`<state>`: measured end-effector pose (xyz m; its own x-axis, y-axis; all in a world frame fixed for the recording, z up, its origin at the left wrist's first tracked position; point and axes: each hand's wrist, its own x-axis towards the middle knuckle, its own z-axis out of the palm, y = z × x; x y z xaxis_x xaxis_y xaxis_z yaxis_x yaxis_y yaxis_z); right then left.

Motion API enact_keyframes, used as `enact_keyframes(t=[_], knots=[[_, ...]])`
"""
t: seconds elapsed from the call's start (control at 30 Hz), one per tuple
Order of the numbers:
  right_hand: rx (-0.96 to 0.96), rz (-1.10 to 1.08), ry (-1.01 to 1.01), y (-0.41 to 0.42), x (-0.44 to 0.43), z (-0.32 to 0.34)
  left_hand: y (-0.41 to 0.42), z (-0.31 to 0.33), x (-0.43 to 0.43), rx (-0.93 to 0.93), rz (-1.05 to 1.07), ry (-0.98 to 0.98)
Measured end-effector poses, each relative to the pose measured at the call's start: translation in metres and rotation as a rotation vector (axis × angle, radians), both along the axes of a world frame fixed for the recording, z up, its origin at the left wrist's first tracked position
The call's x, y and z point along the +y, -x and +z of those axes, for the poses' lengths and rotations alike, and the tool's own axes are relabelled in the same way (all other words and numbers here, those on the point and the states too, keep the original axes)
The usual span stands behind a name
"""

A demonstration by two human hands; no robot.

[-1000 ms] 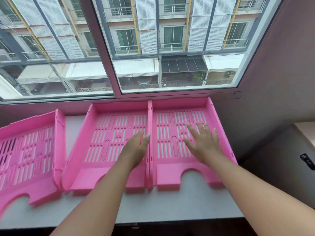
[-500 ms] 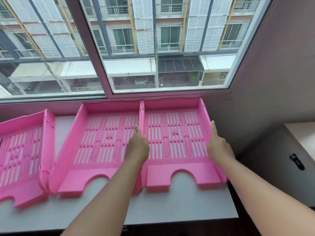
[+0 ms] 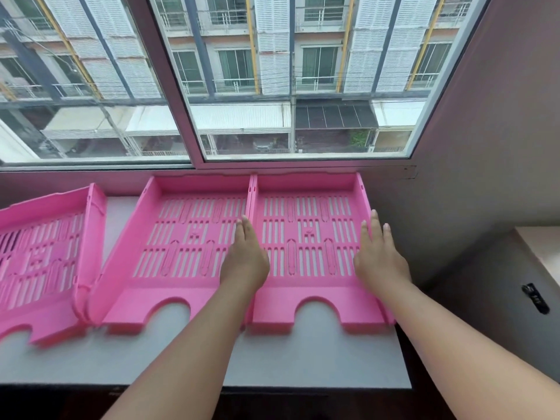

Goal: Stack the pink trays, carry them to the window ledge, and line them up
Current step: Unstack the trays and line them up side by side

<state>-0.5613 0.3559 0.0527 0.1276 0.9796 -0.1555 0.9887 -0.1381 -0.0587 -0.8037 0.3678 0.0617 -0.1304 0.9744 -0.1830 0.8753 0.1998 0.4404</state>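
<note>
Three pink slotted trays lie side by side on the white window ledge [image 3: 181, 356]. The right pink tray [image 3: 306, 237] sits square against the window, and the middle tray [image 3: 188, 237] touches its left wall. The left tray [image 3: 39, 247] is angled and partly out of view. My left hand [image 3: 245, 259] rests over the seam between the middle and right trays, on the right tray's left wall. My right hand [image 3: 378, 259] straddles that tray's right wall, thumb inside and fingers stretched outside. The two hands hold the right tray between them.
The window frame [image 3: 194, 165] runs just behind the trays. A grey wall [image 3: 485, 147] closes the ledge's right end. At lower right stands a grey cabinet [image 3: 485, 313] with a black latch [image 3: 535, 298]. A bare strip of ledge lies in front of the trays.
My hands moved from lying flat inside the trays to the right tray's two side walls. The view shifted slightly, and the trays now sit closer against the window.
</note>
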Motion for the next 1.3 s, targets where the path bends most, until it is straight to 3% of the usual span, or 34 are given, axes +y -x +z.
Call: enact_keyframes(t=[0.37,0.73,0.93,1.13,1.3], knots=[[-0.095,0.102,-0.030,0.014,0.004,0.028,0.022,0.021,-0.005,0.087,-0.064,-0.077],[0.116,0.312,-0.107,0.200,0.010,0.052,0.238,0.039,-0.030,0.388,0.081,-0.125],[0.176,0.315,-0.038,0.309,-0.010,0.026,0.366,0.000,-0.051,0.337,0.169,0.004],[0.169,0.203,0.054,0.364,-0.005,-0.012,0.400,-0.028,-0.044,0.298,0.124,0.187],[0.147,0.132,0.049,0.368,-0.003,-0.026,0.409,-0.040,-0.025,0.344,0.049,0.137]])
